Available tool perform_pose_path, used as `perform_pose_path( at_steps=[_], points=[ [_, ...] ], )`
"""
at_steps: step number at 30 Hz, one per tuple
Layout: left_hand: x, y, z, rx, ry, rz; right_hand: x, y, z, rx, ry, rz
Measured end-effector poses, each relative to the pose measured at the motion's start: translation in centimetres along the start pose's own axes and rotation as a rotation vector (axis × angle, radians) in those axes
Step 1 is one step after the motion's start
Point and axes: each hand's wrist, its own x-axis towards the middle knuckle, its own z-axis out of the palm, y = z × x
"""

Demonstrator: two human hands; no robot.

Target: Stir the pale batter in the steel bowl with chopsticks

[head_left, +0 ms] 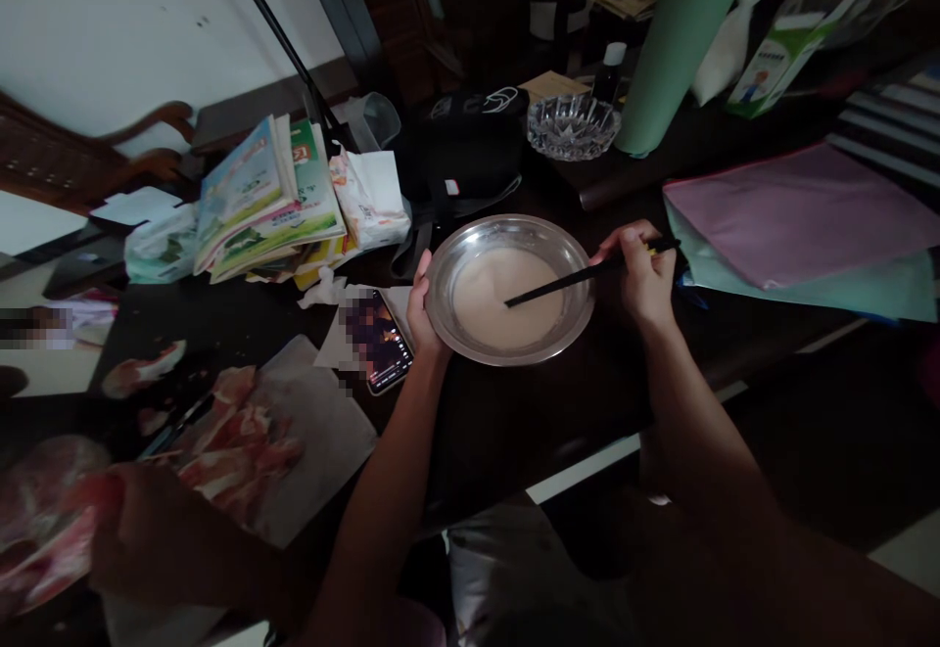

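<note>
A shiny metal bowl holds a pale, milky liquid. My left hand grips the bowl's left rim, fingers along its outer side. In my right hand is a pair of black chopsticks, slanting down to the left with the tips in the liquid. The right hand's fingers are closed around the upper part of the chopsticks, by the bowl's right rim. Whether its fingertips also touch the rim, I cannot tell. Just left of my left hand lies a lit phone.
At the lower left, another person's hand holds raw meat beside a white board with meat pieces and a knife. Books and a tissue pack stand behind. Plastic folders lie right; a glass ashtray sits at back.
</note>
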Motion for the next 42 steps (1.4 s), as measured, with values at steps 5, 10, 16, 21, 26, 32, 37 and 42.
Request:
perform_pose_path(
  at_steps=[5,10,16,21,26,32,37,42],
  points=[
    [0.1,-0.13,-0.24,0.033,-0.024,0.033,-0.02,-0.11,0.09,-0.059,-0.128,0.0],
    [0.07,-0.08,-0.22,0.018,-0.024,0.017,0.09,-0.17,0.02,-0.003,0.021,0.007],
    [-0.21,0.16,0.16,-0.01,-0.01,-0.01,-0.09,-0.16,0.09,-0.044,-0.144,0.004],
    [-0.17,0.14,0.13,0.005,0.003,0.001,-0.05,-0.28,-0.01,-0.01,-0.028,0.032],
    [-0.08,0.06,0.05,0.027,-0.006,0.011,-0.15,-0.47,0.25,-0.057,-0.175,0.037],
    [0.0,-0.01,-0.05,-0.028,-0.029,0.006,-0.03,-0.33,0.08,-0.01,-0.019,0.024],
    [0.18,-0.21,-0.37,-0.007,-0.035,0.015,-0.1,-0.38,0.19,-0.035,-0.154,0.035],
    [0.2,-0.18,-0.51,0.007,-0.05,0.022,0.03,-0.28,0.12,-0.009,0.0,0.004]
  ],
)
